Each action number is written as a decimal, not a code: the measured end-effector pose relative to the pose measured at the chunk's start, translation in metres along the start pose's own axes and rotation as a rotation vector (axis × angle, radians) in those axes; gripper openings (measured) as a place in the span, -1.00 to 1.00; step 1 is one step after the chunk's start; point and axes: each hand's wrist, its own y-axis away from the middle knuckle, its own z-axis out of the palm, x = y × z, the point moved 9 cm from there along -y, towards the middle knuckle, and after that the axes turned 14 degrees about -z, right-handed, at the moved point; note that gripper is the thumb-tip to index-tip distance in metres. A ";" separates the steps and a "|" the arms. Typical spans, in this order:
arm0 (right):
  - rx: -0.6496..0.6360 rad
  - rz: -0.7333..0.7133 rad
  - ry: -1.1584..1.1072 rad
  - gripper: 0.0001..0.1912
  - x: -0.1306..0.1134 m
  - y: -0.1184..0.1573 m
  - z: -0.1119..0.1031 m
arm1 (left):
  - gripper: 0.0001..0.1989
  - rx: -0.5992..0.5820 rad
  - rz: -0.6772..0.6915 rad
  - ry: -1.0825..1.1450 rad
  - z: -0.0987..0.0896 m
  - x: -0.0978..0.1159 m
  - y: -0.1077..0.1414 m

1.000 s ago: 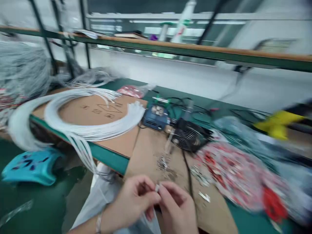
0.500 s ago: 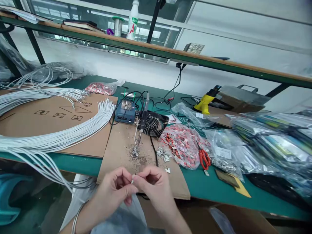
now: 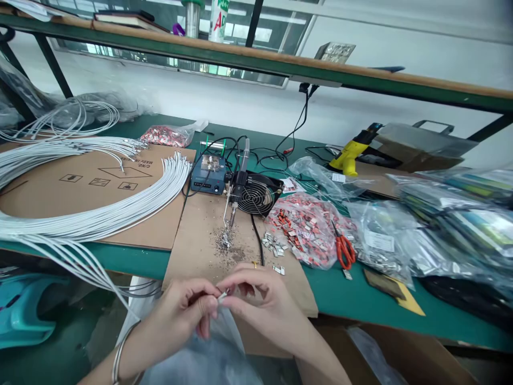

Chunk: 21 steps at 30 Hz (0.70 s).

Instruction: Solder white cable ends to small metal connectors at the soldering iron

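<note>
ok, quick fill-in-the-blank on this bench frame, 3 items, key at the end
1. Both hands, left hand and right hand, pinch one small ____ part.
2. The scissors on the green bench have ____ handles.
3. The white cables lie on a sheet of ____.

Missing words: metal; red; cardboard

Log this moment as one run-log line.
hands: left hand and right hand pinch small metal piece | place: above cardboard sheet | nearby: white cables
</note>
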 end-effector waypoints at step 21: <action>0.543 -0.108 -0.380 -0.89 0.012 0.016 -0.026 | -0.61 0.051 -0.019 0.170 0.006 -0.003 -0.003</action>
